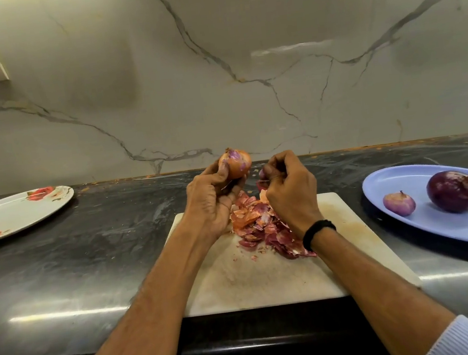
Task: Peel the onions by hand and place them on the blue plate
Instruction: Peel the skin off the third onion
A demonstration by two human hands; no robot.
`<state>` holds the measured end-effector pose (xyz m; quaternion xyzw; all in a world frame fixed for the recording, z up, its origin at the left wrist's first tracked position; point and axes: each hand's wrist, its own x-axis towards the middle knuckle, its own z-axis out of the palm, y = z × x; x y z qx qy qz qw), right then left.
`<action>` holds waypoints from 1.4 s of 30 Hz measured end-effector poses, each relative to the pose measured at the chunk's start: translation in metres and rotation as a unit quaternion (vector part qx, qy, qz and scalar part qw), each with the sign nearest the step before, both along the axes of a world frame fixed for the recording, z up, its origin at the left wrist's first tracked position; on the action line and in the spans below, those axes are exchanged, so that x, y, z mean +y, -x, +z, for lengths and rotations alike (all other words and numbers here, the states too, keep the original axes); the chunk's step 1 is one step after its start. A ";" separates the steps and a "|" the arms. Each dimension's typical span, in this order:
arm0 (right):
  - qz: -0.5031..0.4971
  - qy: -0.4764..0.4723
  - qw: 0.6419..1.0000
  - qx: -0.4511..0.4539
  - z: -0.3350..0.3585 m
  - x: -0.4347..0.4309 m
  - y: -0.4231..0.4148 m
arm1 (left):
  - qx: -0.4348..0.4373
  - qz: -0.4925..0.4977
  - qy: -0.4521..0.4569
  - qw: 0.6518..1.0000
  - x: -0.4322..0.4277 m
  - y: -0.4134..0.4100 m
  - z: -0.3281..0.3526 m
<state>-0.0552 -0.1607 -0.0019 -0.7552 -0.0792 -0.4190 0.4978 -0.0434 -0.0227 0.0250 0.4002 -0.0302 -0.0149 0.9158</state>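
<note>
Two forearms [163, 286] cross one white board [269, 282] heaped with peels [259, 224], the left hand [212, 200] gripping one half-peeled onion [236, 163], the right hand [290, 192] pinching a peel scrap [262, 176], while the blue plate [445, 231] holds two: a small peeled onion [399, 204] and a large peeled onion [455, 191].

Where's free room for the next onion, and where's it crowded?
Blue plate: bare along the near rim, in front of the small onion and large onion. Cutting board: near half bare; far half crowded with peels.
</note>
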 end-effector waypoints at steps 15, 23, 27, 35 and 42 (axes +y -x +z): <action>-0.010 0.095 0.994 -0.061 -0.001 0.002 -0.003 | -0.005 0.003 -0.053 0.999 -0.001 0.003 0.002; -0.002 0.138 0.987 -0.085 -0.003 0.002 -0.003 | -0.028 -0.003 -0.037 0.999 -0.002 0.007 0.002; -0.012 0.157 0.984 -0.089 -0.004 0.002 -0.006 | -0.038 0.003 -0.048 0.998 -0.003 0.008 0.002; -0.023 0.165 0.982 -0.092 -0.005 0.000 -0.008 | -0.086 0.018 -0.098 0.991 -0.003 0.012 -0.002; -0.015 0.162 0.983 -0.089 -0.005 -0.003 -0.007 | -0.111 0.017 -0.128 0.985 -0.002 0.013 -0.004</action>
